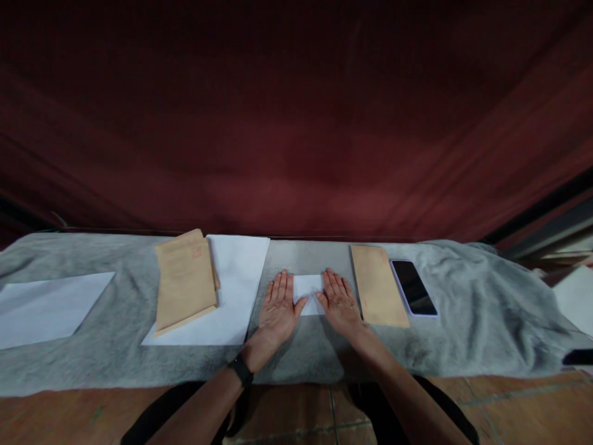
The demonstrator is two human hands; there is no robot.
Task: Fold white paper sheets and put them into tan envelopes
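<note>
A small white paper lies on the grey cloth between my hands. My left hand rests flat at its left edge, fingers stretched out, the thumb reaching onto the paper. On the right edge lies my right hand, also flat with its fingers spread, its thumb near the other thumb. To the right of that hand is a brown envelope. Left of my left hand, several brown envelopes lie on top of large white sheets.
A phone in a light purple case lies beside the single envelope. Another white sheet is at the far left of the grey cloth. A dark red surface stands behind the cloth. White paper shows at the far right.
</note>
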